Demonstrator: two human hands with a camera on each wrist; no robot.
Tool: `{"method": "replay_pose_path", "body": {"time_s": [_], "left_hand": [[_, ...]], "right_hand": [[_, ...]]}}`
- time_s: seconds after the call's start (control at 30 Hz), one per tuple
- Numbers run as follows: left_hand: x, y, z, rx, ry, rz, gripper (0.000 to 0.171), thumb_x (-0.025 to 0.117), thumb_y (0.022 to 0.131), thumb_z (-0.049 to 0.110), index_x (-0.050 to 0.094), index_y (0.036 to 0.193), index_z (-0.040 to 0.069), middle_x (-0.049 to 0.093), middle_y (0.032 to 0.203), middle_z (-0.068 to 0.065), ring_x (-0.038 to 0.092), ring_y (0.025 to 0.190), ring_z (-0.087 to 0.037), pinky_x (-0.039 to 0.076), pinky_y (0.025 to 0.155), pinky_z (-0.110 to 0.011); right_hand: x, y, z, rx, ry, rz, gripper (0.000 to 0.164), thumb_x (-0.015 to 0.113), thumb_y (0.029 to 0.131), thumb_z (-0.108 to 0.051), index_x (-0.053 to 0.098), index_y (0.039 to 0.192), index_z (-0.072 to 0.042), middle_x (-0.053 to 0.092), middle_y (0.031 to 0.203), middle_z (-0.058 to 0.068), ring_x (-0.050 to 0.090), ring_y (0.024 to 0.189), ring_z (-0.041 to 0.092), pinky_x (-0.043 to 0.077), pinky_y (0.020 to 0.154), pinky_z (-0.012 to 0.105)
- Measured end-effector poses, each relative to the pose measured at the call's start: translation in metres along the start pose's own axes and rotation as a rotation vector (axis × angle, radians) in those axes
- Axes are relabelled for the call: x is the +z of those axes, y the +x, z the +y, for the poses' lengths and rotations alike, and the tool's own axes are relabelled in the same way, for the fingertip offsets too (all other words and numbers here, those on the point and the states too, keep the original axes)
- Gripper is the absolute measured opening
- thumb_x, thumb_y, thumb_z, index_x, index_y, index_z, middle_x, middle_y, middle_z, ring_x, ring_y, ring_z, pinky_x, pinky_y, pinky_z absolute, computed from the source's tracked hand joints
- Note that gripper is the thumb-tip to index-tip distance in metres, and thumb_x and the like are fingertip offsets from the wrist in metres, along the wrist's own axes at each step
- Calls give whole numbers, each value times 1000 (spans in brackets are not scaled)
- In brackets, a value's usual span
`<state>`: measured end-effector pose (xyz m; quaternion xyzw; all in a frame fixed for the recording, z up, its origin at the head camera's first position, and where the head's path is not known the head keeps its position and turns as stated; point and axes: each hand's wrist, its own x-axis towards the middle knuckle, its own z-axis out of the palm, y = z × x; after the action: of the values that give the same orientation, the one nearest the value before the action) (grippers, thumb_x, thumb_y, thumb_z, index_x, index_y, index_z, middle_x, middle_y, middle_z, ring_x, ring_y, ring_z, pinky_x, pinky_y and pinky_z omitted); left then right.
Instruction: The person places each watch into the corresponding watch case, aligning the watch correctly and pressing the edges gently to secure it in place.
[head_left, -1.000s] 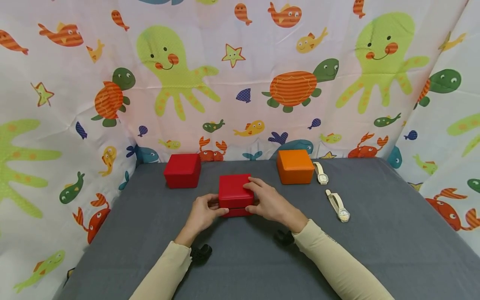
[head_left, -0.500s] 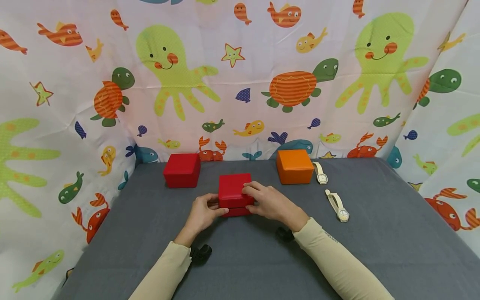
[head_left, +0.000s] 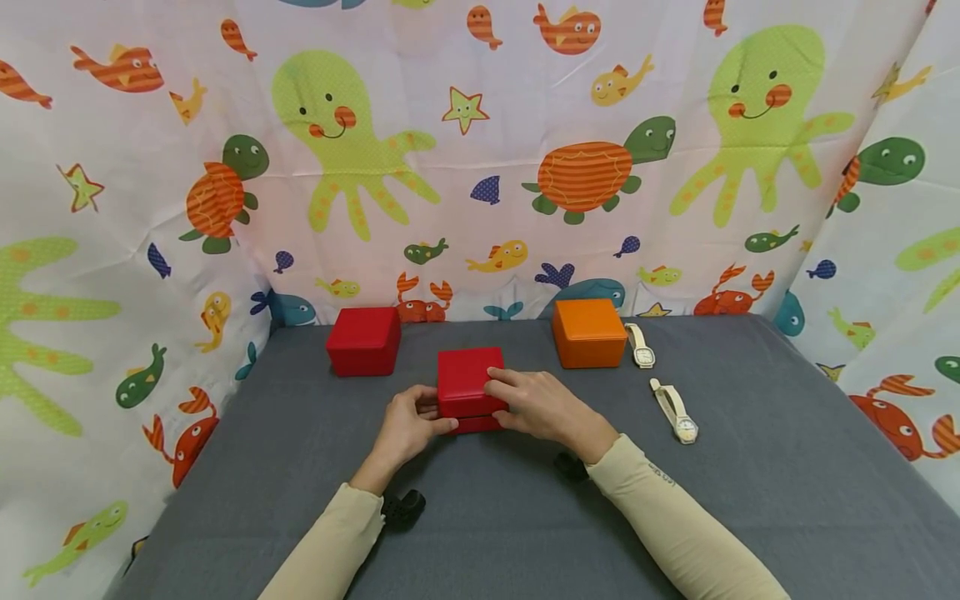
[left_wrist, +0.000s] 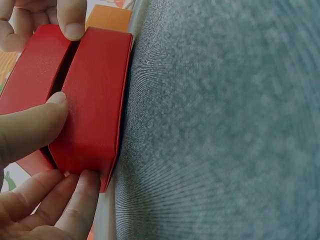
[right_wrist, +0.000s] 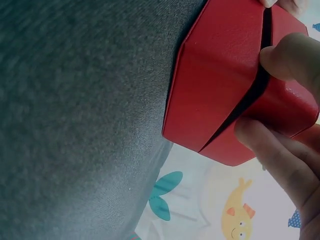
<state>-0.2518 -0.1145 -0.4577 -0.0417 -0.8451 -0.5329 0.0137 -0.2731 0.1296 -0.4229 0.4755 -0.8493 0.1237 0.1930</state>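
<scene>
A glossy red lidded box (head_left: pixel 469 379) sits on the grey cloth in the middle of the head view. Its lid is slightly ajar; in the right wrist view the dark gap narrows toward the back. My left hand (head_left: pixel 406 425) grips the box's left side, its thumb (left_wrist: pixel 42 122) at the front seam and several fingertips against the side of the base. From the right, my right hand (head_left: pixel 542 405) holds the lid (right_wrist: pixel 287 107), with the thumb (right_wrist: pixel 290 60) at the front gap and other fingers along the lid's side and top edge. The inside of the box is hidden.
Another red box (head_left: pixel 364 342) stands at the back left, and an orange box (head_left: pixel 589 334) at the back right. Two pale wristwatches lie right of it: one watch (head_left: pixel 640 346) beside the orange box, another watch (head_left: pixel 676 412) nearer. A patterned curtain (head_left: pixel 480 167) borders the table.
The right hand's fingers have shifted a little down and toward the front along the lid. The left hand and the box have stayed in place.
</scene>
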Motion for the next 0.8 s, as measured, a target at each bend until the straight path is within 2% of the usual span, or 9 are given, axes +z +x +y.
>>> {"method": "replay_pose_path", "body": {"time_s": [0.43, 0.57, 0.7, 0.8], "left_hand": [[-1, 1, 2, -24, -53, -21, 51, 83, 73, 8, 58, 116, -1, 63, 111, -14, 66, 96, -27, 55, 80, -36], [-1, 0, 3, -31, -51, -21, 50, 83, 73, 7, 57, 115, 0, 62, 111, -14, 66, 97, -27, 55, 81, -36], [-1, 0, 2, -31, -32, -23, 48, 82, 74, 8, 57, 114, 0, 62, 110, -13, 65, 97, -28, 55, 82, -37], [0, 0, 3, -37, -34, -24, 48, 82, 74, 7, 57, 113, -1, 62, 110, -14, 65, 97, -28, 55, 82, -38]], "right_hand": [[-8, 6, 2, 3, 41, -61, 38, 79, 78, -20, 59, 111, -18, 62, 125, 10, 66, 100, 23, 55, 81, 35], [-17, 14, 5, 20, 87, -104, 36, 78, 79, -20, 58, 109, -19, 64, 120, 7, 67, 90, 18, 55, 78, 30], [-26, 22, 11, 60, 180, -140, 34, 77, 80, -19, 58, 108, -19, 65, 107, 1, 61, 77, 11, 54, 71, 22], [-32, 28, 17, 97, 240, -170, 33, 75, 82, -21, 57, 109, -20, 64, 101, -3, 57, 74, 9, 51, 68, 18]]}}
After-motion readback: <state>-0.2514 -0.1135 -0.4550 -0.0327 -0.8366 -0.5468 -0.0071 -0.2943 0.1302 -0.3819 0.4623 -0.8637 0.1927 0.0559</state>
